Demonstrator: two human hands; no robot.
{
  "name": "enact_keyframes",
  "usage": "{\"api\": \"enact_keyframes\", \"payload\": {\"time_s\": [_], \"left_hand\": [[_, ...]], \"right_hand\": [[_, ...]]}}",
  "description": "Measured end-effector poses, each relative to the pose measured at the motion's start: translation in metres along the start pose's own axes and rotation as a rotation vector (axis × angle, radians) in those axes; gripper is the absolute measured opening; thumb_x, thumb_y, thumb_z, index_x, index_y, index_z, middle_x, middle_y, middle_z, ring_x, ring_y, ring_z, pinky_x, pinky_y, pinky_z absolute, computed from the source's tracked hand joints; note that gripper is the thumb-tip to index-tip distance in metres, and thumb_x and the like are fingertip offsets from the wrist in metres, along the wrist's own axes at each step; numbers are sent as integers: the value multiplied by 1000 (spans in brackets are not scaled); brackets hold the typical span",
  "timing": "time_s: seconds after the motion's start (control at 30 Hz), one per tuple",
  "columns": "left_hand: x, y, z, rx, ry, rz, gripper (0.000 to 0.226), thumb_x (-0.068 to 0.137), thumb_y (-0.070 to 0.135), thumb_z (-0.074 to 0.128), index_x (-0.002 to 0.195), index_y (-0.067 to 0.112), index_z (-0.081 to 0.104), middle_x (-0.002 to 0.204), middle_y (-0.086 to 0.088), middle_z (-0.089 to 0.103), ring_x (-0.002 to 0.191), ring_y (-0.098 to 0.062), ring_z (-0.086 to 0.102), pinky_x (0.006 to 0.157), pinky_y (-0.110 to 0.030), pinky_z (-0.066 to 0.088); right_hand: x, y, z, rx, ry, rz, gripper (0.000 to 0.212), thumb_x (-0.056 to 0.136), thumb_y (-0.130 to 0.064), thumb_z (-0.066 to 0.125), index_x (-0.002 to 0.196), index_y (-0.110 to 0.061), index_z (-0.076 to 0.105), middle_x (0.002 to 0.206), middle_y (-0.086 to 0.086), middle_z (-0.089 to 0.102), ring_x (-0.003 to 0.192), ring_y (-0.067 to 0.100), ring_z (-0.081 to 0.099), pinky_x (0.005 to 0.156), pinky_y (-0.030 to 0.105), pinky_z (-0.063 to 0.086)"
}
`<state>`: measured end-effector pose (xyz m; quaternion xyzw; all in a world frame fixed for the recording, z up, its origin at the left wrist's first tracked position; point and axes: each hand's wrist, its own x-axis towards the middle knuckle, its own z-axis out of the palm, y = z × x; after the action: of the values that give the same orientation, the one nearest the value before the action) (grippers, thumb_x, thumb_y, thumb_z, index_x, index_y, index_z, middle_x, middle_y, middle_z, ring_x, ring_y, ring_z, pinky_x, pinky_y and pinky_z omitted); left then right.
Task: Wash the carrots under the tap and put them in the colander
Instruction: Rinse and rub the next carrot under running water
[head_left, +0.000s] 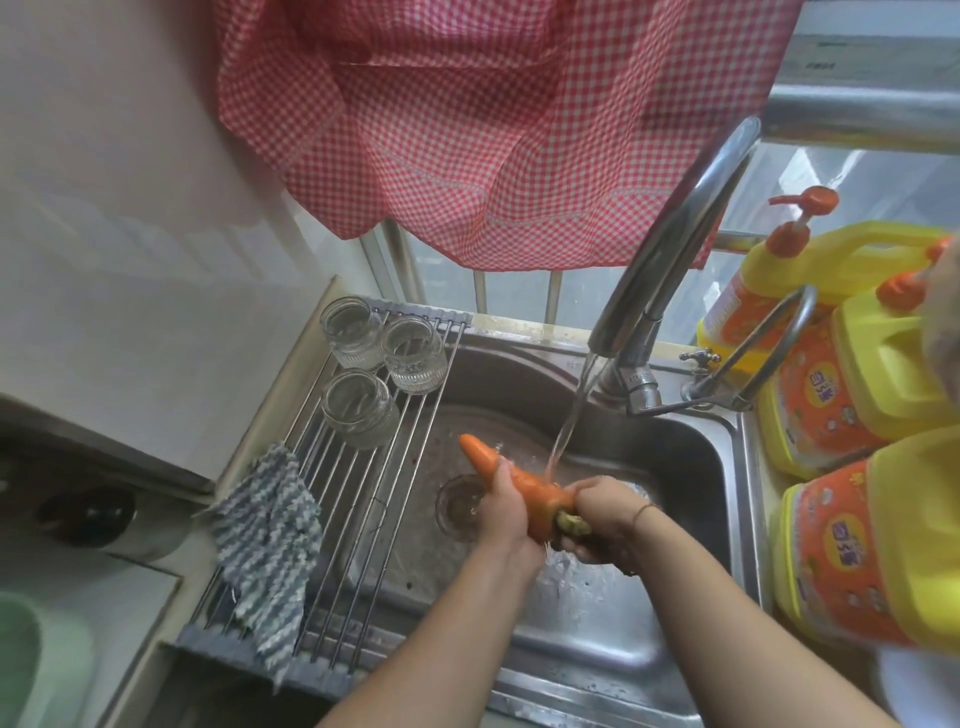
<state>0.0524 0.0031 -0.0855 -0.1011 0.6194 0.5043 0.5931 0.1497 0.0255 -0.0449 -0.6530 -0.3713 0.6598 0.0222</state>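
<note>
Head view. Landmark: sink (675, 467), stainless steel. One carrot (524, 486) is held over the middle of the sink, above and just right of the drain (460, 506), lying aslant with its pointed tip up-left and its stem end down-right. The tap (670, 249) arches in from the sink's far right rim; its stream (566, 415) lands on the carrot's mid-length, between the two hands.

Left hand (506, 512): fingers wrapped round the carrot's middle from below, a full closed grip. Right hand (602, 514): fingers curled over the thick stem end, closed on it, with the greenish stub showing just below; a thin bracelet sits at the wrist.

Across the sink's left side lies a roll-up drying rack (374, 467) carrying three glass jars (358, 410) and a striped cloth (270, 540). Yellow detergent bottles (857, 395) stand on the sink's right. No colander can be identified; a green rim (18, 654) far left of the sink is too cropped to tell.

Handling, judged: carrot stiff, moderately light, not fragile. Wet skin will be slippery, and the taper tends to slide out of a loose fist. Best hold is at the thick end, or with both ends supported.
</note>
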Motion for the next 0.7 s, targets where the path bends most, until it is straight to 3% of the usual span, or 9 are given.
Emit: {"api": "enact_keyframes", "payload": {"time_s": [0.13, 0.2, 0.27, 0.33, 0.4, 0.47, 0.53, 0.6, 0.7], "left_hand": [[6, 3, -1, -29, -51, -123, 92, 84, 78, 41, 123, -3, 59, 117, -23, 67, 95, -36, 70, 63, -44, 60], [2, 8, -1, -37, -53, -123, 80, 92, 71, 36, 112, -2, 60, 106, -21, 69, 87, -34, 68, 58, -39, 56], [9, 6, -4, -4, -48, -114, 72, 98, 63, 29, 100, -1, 62, 93, -16, 68, 83, -32, 66, 64, -38, 52], [13, 2, -6, -1, -69, -126, 82, 96, 69, 24, 104, -2, 65, 89, -16, 71, 85, -32, 69, 72, -39, 55], [17, -2, -8, -18, -73, -146, 86, 93, 73, 23, 110, 1, 66, 97, -16, 73, 82, -31, 71, 64, -36, 57], [15, -4, -10, -5, -74, -146, 76, 96, 68, 29, 119, 3, 64, 111, -16, 71, 83, -30, 71, 57, -32, 55], [12, -4, -10, 22, -96, -111, 66, 97, 59, 42, 121, 1, 63, 115, -18, 70, 90, -30, 70, 64, -34, 55], [8, -4, -10, 48, -207, -78, 63, 91, 55, 55, 119, -1, 65, 113, -19, 70, 98, -30, 70, 74, -36, 57], [-2, 4, -10, 53, -342, -60, 50, 74, 46, 72, 104, 6, 67, 98, -15, 69, 86, -24, 70, 77, -34, 59]], "right_hand": [[-14, 9, 5, 251, -41, -107, 26, 100, -18, 42, 104, -5, 64, 75, 19, 70, 51, 28, 65, 40, 26, 49], [-22, 14, 8, 352, -94, -118, 42, 102, -43, 40, 109, -8, 62, 88, 21, 70, 58, 32, 67, 43, 29, 52], [-31, 14, 11, 310, -93, -166, 48, 97, -49, 46, 106, -5, 64, 88, 20, 69, 63, 33, 67, 48, 33, 56], [-35, 15, 17, 193, 23, -260, 39, 92, -39, 61, 94, -1, 68, 77, 16, 69, 61, 29, 68, 57, 41, 60], [-31, 19, 23, 83, 227, -392, 25, 82, -34, 73, 87, -9, 72, 70, 6, 72, 60, 21, 69, 65, 41, 61], [-25, 25, 27, -102, 399, -517, 32, 72, -35, 80, 99, -20, 73, 81, -5, 74, 71, 9, 68, 69, 19, 54], [-25, 29, 31, -229, 491, -604, 52, 67, -24, 84, 116, -27, 68, 96, -11, 72, 83, 4, 64, 72, 5, 42], [-25, 34, 33, -279, 508, -714, 63, 63, -8, 80, 120, -29, 65, 101, -19, 66, 93, 7, 64, 77, 7, 43], [-18, 41, 37, -255, 573, -807, 62, 60, -2, 79, 115, -27, 64, 104, -20, 61, 96, 10, 61, 83, 18, 44]]}}
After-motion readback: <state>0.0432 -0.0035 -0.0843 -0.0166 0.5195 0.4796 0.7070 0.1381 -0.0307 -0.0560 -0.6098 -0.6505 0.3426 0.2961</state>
